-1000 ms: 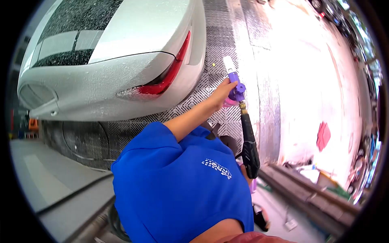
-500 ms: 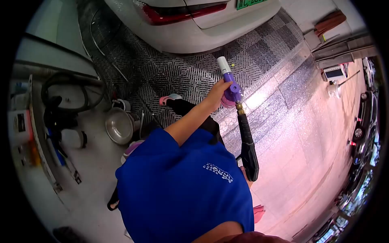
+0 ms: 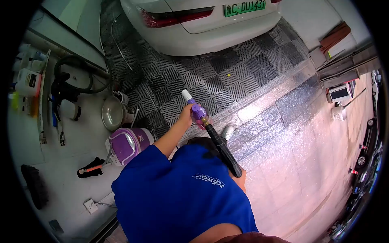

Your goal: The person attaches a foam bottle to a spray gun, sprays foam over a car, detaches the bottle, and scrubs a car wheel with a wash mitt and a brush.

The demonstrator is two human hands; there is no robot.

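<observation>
A foam sprayer (image 3: 198, 111) with a purple body, white nozzle and pinkish bottle is fixed by a brass fitting to a black spray gun (image 3: 223, 150). My left hand (image 3: 186, 116) is closed around the sprayer's purple body, and its nozzle points up and left toward the wet mat. At the gun's rear end, my right hand (image 3: 240, 179) wraps the grip, its fingers mostly hidden behind the gun. Beyond the nozzle stands the rear of a white car (image 3: 227, 36), apart from the sprayer.
A purple and white machine (image 3: 129, 146) stands left of me, near a metal basin (image 3: 112, 113). A coiled black hose (image 3: 87, 87) hangs by a shelf of bottles (image 3: 28, 83). Patterned mat tiles (image 3: 194, 73) meet wet paving (image 3: 279, 105). A dark brush (image 3: 34, 186) lies lower left.
The sprayer and gun have swung left and lower in view, still in both hands. My view has shifted, showing more of the car's plate and the purple machine.
</observation>
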